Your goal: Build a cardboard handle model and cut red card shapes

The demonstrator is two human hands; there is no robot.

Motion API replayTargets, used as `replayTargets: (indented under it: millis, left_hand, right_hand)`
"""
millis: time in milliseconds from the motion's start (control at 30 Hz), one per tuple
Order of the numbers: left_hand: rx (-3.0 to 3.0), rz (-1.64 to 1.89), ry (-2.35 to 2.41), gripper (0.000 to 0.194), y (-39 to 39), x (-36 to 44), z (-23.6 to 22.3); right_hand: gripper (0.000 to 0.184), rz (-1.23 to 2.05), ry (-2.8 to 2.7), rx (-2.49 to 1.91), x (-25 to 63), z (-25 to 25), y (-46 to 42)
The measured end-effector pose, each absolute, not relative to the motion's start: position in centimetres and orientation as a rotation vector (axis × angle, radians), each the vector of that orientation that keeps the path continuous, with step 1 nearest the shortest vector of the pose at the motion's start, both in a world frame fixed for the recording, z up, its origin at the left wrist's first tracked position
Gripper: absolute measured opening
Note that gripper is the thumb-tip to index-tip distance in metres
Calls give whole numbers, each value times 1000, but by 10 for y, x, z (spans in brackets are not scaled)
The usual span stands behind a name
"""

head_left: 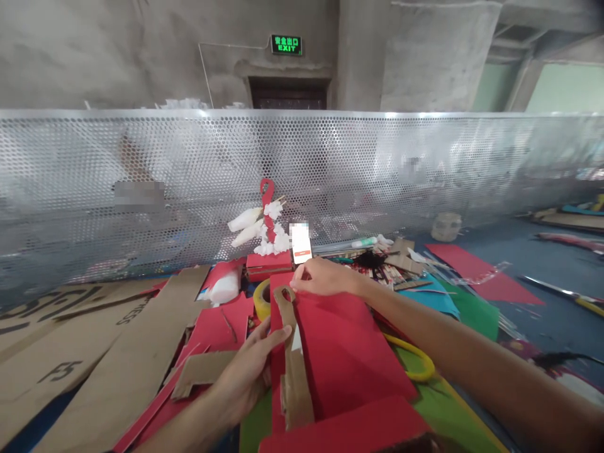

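A large red paper sheet (346,352) lies in front of me with a brown cardboard strip (297,377) on its left part. The strip's far end is a rounded loop with a hole. My left hand (257,362) grips strip and sheet from the left side, thumb on top of the cardboard and fingers underneath. At the sheet's far edge, beside the loop, my right hand (323,277) has its fingers pinched together on the red paper. Just beyond it a phone (301,242) with a lit screen leans upright. A yellow tape roll (262,301) sits left of the loop.
A perforated metal screen (353,170) closes off the far side. A red stand with white flowers (271,233) is before it. Cardboard sheets (108,327) spread left. Scissors with yellow handles (415,362), coloured paper (476,308) and a jar (446,226) lie right.
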State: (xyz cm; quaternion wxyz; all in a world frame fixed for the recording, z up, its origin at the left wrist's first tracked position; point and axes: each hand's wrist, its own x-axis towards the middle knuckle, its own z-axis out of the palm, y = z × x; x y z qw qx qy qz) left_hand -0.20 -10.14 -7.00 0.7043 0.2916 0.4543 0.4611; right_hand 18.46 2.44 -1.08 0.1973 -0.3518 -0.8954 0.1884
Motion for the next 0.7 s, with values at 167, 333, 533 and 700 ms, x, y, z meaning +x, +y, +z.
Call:
replayTargets:
  millis: [167, 333, 533, 700]
  left_hand:
    - [685, 1031, 1040, 67, -103, 0, -65]
    - [706, 1023, 1032, 57, -103, 0, -66]
    - [703, 1038, 1039, 65, -101, -3, -73]
    - [715, 1042, 1016, 63, -103, -1, -69]
  right_hand:
    - [27, 577, -2458, -1001, 190, -12, 13]
    - [24, 569, -2424, -1006, 190, -16, 2]
    - [24, 546, -2467, -925, 193, -12, -18]
    - [24, 680, -2437, -863, 196, -9, -24]
